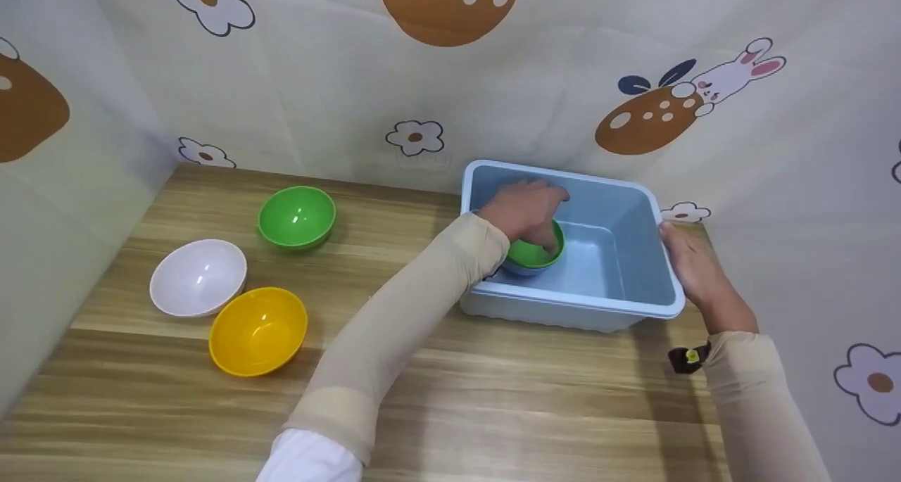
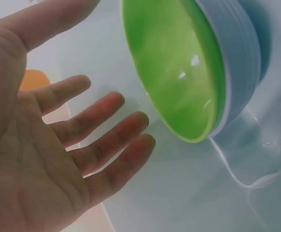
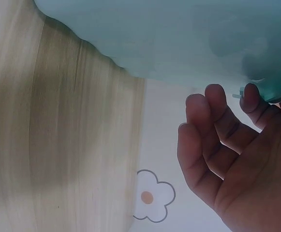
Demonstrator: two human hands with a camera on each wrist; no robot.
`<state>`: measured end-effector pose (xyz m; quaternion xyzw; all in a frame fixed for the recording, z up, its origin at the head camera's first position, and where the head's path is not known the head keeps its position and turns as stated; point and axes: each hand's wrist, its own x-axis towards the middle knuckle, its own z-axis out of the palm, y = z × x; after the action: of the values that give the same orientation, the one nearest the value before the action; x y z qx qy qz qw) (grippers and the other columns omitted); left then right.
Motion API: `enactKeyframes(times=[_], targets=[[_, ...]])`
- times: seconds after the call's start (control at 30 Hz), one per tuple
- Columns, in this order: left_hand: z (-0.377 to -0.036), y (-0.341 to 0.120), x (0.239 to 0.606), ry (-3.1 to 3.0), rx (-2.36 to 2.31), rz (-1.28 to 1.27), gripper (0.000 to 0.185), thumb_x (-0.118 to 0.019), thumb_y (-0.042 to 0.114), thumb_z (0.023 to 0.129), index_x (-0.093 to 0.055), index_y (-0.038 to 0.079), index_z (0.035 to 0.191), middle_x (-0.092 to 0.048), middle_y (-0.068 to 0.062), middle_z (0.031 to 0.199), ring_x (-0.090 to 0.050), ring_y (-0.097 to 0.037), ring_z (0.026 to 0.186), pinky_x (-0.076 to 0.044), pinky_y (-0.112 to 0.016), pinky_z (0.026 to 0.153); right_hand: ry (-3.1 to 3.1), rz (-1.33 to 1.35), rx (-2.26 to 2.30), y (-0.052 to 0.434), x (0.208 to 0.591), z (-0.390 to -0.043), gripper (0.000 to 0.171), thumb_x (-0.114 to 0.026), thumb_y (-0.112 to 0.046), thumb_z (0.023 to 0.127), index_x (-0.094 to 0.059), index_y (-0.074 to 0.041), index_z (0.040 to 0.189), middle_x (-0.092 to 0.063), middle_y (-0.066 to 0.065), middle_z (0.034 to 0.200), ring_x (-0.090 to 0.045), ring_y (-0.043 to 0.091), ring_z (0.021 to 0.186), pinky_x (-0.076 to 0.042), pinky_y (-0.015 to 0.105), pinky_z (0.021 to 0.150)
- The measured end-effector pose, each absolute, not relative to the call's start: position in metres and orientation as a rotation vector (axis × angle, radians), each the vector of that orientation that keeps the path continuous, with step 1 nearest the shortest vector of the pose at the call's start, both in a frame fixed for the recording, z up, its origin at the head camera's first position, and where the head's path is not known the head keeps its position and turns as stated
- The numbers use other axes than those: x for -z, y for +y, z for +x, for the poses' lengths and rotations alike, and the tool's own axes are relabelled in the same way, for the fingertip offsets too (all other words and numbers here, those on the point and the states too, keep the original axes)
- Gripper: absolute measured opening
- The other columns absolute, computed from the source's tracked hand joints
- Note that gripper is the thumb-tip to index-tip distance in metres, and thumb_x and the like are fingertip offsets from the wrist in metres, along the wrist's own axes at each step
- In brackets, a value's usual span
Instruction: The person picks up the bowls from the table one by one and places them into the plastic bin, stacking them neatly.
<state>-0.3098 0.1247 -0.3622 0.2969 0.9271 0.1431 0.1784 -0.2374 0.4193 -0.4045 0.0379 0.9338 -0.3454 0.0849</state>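
Inside a light blue plastic basin [image 1: 595, 302], a green bowl [image 1: 529, 255] sits nested in a blue bowl [image 1: 524, 271] on the left side of the floor. My left hand [image 1: 524, 211] reaches over the basin's left wall, above these bowls. In the left wrist view its fingers [image 2: 106, 154] are spread and apart from the green rim, with the thumb extended above. At the basin's right rim, my right hand [image 1: 693, 267] holds the edge, thumb on top. The right wrist view shows its bent fingers [image 3: 198, 145] below the rim along the outer wall.
On the wooden table [image 1: 493, 411], left of the basin, stand another green bowl [image 1: 297, 218], a white bowl [image 1: 198, 278] and a yellow bowl [image 1: 258, 332]. The white and yellow bowls adjoin. A patterned cloth [image 1: 317, 81] hangs close behind and at both sides.
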Motion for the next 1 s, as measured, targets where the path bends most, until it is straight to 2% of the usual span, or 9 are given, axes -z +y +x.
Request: enactKeyframes(times=[0.17,0.4,0.6,0.7,0.8,1.0], targets=[[-0.311,0.128,0.359,2.645,-0.403,0.874,0.07,-0.07,0.034,0.089,-0.046,0.021,0.153,-0.052,-0.001,0.153,-0.053,-0.018,0.125,-0.048,-0.04,0.109,2.793,0.089,1.031,0.419,0.406,-0.237,0.079,-0.006,-0.058,0.107,-0.049,-0.003,0.143,-0.062,0.026,0.125,-0.061,0.03,0.104,-0.048,0.034,0.082],[-0.308,0.132,0.357,2.669,-0.383,0.912,0.062,-0.066,0.032,0.092,-0.049,0.02,0.151,-0.056,-0.001,0.15,-0.056,-0.018,0.124,-0.05,-0.04,0.109,2.811,0.099,1.026,0.418,0.405,-0.237,0.079,-0.008,-0.058,0.106,-0.05,-0.003,0.142,-0.063,0.026,0.123,-0.061,0.026,0.1,-0.048,0.033,0.081],[-0.307,0.129,0.346,2.714,-0.389,0.937,0.061,-0.064,0.032,0.091,-0.051,0.018,0.149,-0.06,-0.001,0.145,-0.058,-0.019,0.122,-0.053,-0.039,0.103,2.792,0.108,1.011,0.418,0.404,-0.237,0.082,-0.006,-0.06,0.106,-0.045,-0.001,0.148,-0.06,0.03,0.13,-0.06,0.039,0.112,-0.046,0.035,0.085],[-0.306,0.129,0.339,2.719,-0.407,0.925,0.062,-0.064,0.034,0.092,-0.05,0.019,0.15,-0.058,-0.001,0.148,-0.056,-0.018,0.125,-0.052,-0.038,0.104,2.782,0.122,1.013,0.418,0.404,-0.236,0.084,-0.005,-0.061,0.105,-0.043,-0.001,0.149,-0.058,0.03,0.133,-0.057,0.043,0.118,-0.045,0.037,0.087],[-0.305,0.129,0.331,2.723,-0.412,0.924,0.062,-0.064,0.034,0.092,-0.049,0.02,0.15,-0.056,0.0,0.149,-0.054,-0.017,0.129,-0.05,-0.039,0.108,2.778,0.126,1.027,0.418,0.404,-0.235,0.084,-0.005,-0.061,0.105,-0.044,0.0,0.149,-0.058,0.031,0.134,-0.057,0.044,0.12,-0.045,0.04,0.089],[-0.3,0.126,0.317,2.747,-0.446,0.91,0.059,-0.064,0.035,0.093,-0.049,0.023,0.15,-0.058,0.001,0.145,-0.055,-0.016,0.125,-0.05,-0.037,0.108,2.778,0.114,1.019,0.417,0.404,-0.235,0.083,-0.005,-0.06,0.106,-0.042,0.0,0.15,-0.055,0.032,0.138,-0.054,0.046,0.125,-0.043,0.055,0.1]])
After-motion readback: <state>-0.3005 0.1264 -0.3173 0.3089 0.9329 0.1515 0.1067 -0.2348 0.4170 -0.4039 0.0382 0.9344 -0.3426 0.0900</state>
